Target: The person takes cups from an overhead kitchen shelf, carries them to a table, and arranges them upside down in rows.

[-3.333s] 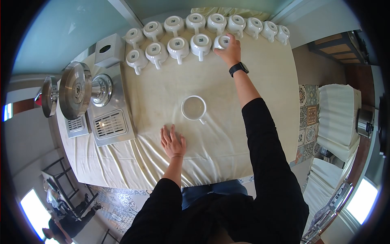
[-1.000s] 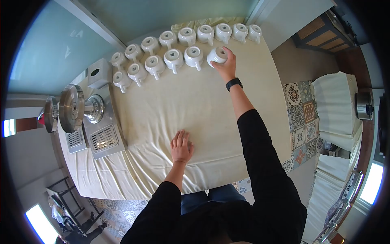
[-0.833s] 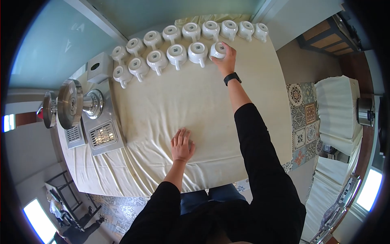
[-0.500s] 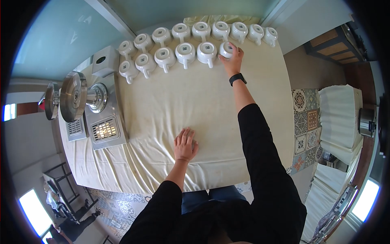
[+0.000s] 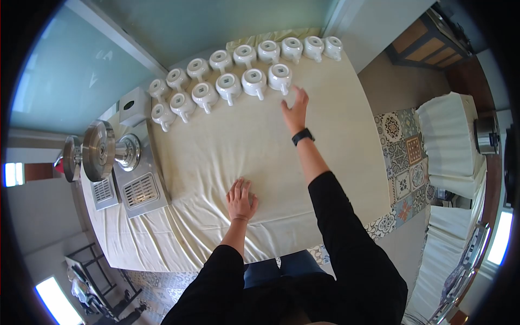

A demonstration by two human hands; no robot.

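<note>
White cups stand upside down in two rows along the far side of the cloth-covered table (image 5: 216, 146), their handles pointing mostly toward me. Just below and right of the rightmost front-row cup (image 5: 280, 77), my right hand (image 5: 296, 111) has its thumb and fingers apart and holds nothing. A dark band circles that wrist. My left hand (image 5: 240, 201) lies palm down on the cream cloth near the table's front, fingers stretched out. Another cup (image 5: 254, 82) sits beside the rightmost one in the front row.
At the left of the table are a steel stand with round plates (image 5: 99, 150), a grated metal tray (image 5: 142, 189) and a white box (image 5: 134, 106). A pale wall panel (image 5: 216, 27) rises behind the cups. A cloth-draped table (image 5: 447, 143) stands to the right, across patterned floor tiles (image 5: 402, 157).
My right hand has let go of the rightmost front-row cup and drawn back toward me. The camera view has turned slightly. My left hand stays on the cloth.
</note>
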